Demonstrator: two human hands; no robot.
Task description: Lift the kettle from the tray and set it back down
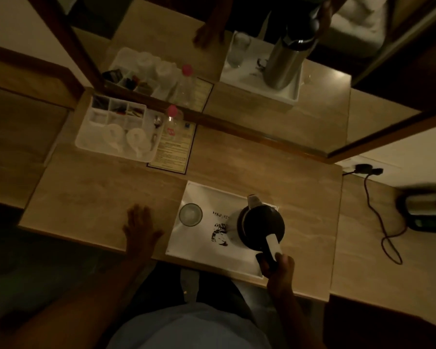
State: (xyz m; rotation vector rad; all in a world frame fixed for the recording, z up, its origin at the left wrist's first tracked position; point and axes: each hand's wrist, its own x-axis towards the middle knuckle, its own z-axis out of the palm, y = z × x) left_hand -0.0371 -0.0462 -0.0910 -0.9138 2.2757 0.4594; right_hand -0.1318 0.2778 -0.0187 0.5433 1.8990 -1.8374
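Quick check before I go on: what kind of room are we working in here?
Most likely a hotel room. A wall mirror backs a wooden desk that carries a kettle on a white tray, a compartment tray of sachets and cups, and a printed card.

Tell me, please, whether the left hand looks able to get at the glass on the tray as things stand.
Probably yes. The left hand rests flat on the table, apart from the glass, with only bare tabletop and the tray edge between them; the kettle sits beyond the glass.
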